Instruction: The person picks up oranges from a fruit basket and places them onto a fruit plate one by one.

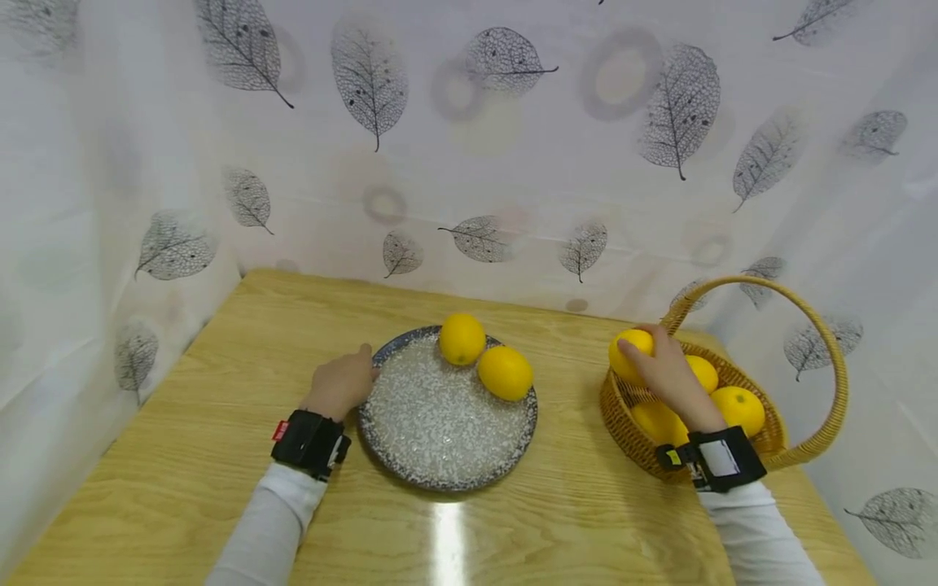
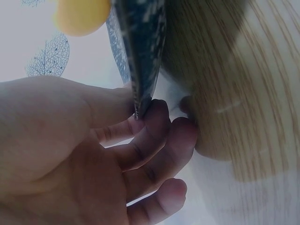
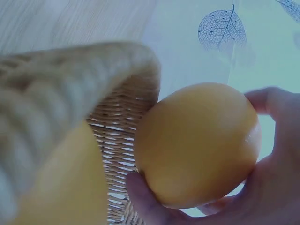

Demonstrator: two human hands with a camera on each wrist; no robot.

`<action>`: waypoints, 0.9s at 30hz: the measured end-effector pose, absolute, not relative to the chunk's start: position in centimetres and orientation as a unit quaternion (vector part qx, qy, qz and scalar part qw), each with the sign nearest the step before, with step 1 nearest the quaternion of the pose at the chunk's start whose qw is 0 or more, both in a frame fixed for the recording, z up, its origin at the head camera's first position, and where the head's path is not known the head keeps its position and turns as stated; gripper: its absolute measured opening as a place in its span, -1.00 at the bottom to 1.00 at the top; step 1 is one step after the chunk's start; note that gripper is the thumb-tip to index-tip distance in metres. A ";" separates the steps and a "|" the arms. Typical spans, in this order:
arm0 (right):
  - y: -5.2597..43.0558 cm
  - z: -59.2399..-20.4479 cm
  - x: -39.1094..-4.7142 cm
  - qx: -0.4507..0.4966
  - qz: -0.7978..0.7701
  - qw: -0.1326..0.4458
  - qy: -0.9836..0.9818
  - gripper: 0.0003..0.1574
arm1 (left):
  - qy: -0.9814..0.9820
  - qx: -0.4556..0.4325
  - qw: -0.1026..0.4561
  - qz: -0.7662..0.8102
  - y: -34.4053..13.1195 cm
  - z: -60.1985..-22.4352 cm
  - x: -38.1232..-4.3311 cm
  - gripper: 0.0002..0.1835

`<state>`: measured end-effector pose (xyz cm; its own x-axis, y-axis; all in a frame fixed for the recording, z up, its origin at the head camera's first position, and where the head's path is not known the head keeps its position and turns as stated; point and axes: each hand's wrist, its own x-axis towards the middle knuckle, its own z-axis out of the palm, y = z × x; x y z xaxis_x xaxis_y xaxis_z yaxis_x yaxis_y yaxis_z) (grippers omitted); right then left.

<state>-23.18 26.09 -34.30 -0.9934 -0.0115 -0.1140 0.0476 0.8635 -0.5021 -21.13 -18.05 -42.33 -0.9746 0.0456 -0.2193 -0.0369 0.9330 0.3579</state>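
My left hand [image 1: 340, 384] pinches the left rim of a round speckled grey plate [image 1: 440, 431] with a dark edge. In the left wrist view the thumb lies on one face of the plate's rim [image 2: 144, 51], with fingers curled on the other. Two yellow lemons [image 1: 506, 373] sit on the plate's far right part. At the right, my right hand [image 1: 676, 376] grips another lemon [image 1: 627, 355] over the left rim of a wicker basket [image 1: 619, 419]. Its thumb and fingers wrap round this lemon [image 3: 197, 145] in the right wrist view.
Several more lemons [image 1: 738, 409] lie inside the basket. Its tall arched handle [image 1: 835, 366] rises on the right, beyond my right wrist. A leaf-patterned curtain [image 1: 484, 163] hangs behind and beside the wooden table [image 1: 183, 456].
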 end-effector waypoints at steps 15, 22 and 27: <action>23.5 -34.3 -23.0 -0.035 -0.194 -0.028 0.980 -0.13 | 0.974 0.008 0.105 0.198 -18.1 -42.3 -21.2 -0.42; 21.9 -34.0 -22.7 -0.063 -0.188 -0.044 0.979 -0.17 | 0.974 0.008 0.105 0.201 -18.0 -42.4 -20.9 -0.43; 19.9 -33.1 -22.8 -0.086 -0.190 -0.062 0.976 -0.23 | 0.973 0.002 0.107 0.203 -18.3 -42.3 -20.9 -0.42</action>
